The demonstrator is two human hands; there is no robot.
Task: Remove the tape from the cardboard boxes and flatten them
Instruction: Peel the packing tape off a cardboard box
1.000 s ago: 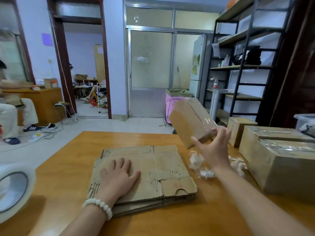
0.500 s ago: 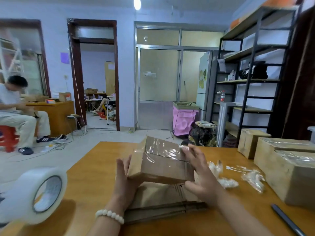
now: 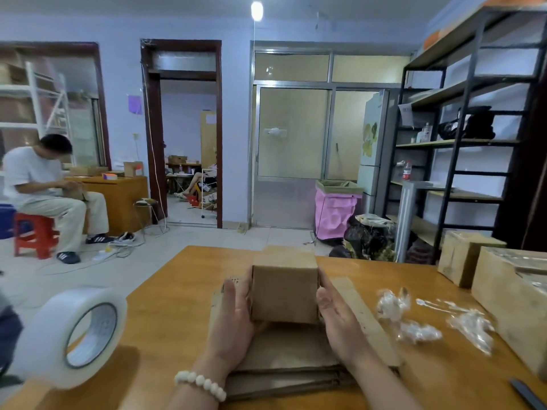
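A small brown cardboard box point(image 3: 284, 291) stands upright on a stack of flattened cardboard point(image 3: 296, 359) in the middle of the wooden table point(image 3: 177, 291). Its plain side faces me and no tape shows on that face. My left hand point(image 3: 233, 318) presses flat against the box's left side with straight fingers. My right hand point(image 3: 337, 321) presses the right side the same way, palm turned inward. Two more taped boxes, a large one point(image 3: 509, 297) and a smaller one point(image 3: 461, 255), stand at the table's right edge.
A big roll of clear tape point(image 3: 74, 335) looms at the near left. Crumpled bits of removed tape point(image 3: 414, 329) lie right of the stack. A dark tool point(image 3: 527, 395) pokes in at the bottom right. A person point(image 3: 38, 184) sits on a red stool far left.
My right hand brought the box from the right to the middle; my left hand lifted off the stack and joined it. The box turned, plain side facing me, both hands flat on its sides.
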